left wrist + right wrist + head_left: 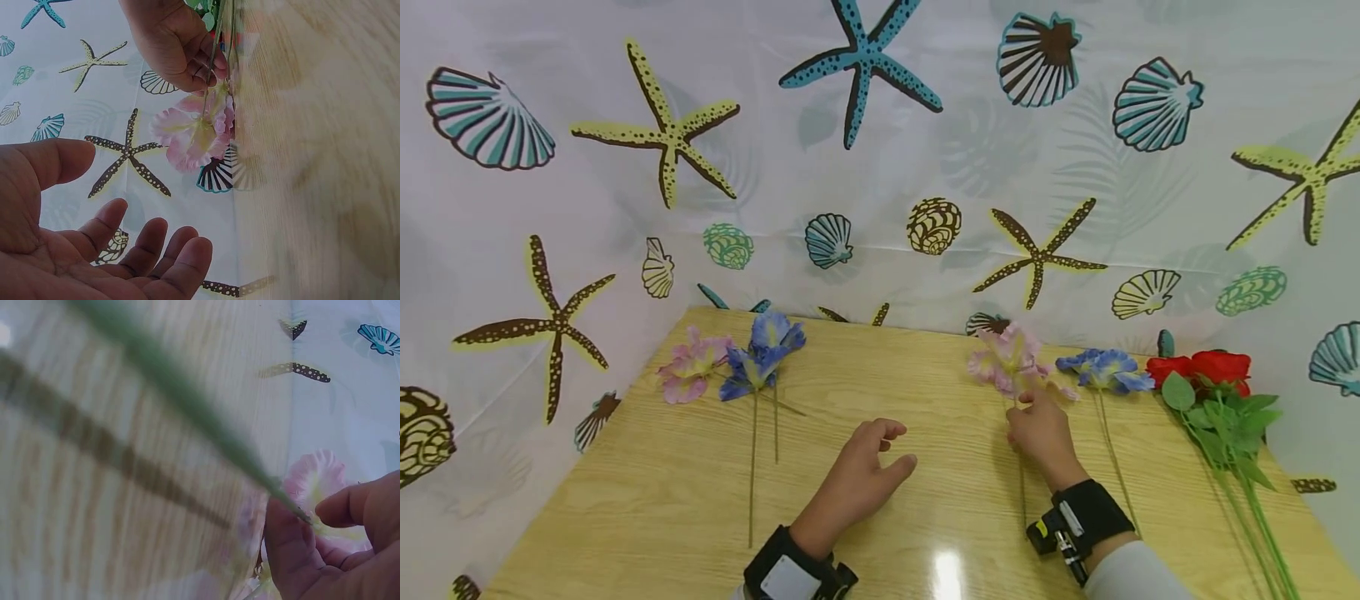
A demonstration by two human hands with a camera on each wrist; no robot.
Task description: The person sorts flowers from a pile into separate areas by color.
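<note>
My right hand (1043, 432) pinches the thin green stem of a pink artificial flower (1009, 354) just below the bloom. In the right wrist view the stem (187, 406) slants across, from between thumb and fingers toward the camera, and its shadow falls on the wood. More pink petals (1062, 390) show beside that hand. My left hand (856, 477) hovers over the middle of the table (925, 392), holding nothing. Its thumb and fingers are spread and relaxed, as the left wrist view shows.
At the left lie a pink flower (691, 367) and blue flowers (760, 358), stems toward me. Right of my right hand are a blue flower (1105, 369) and red roses (1217, 367) with leafy stems. A shell-printed cloth (887, 192) stands behind the table.
</note>
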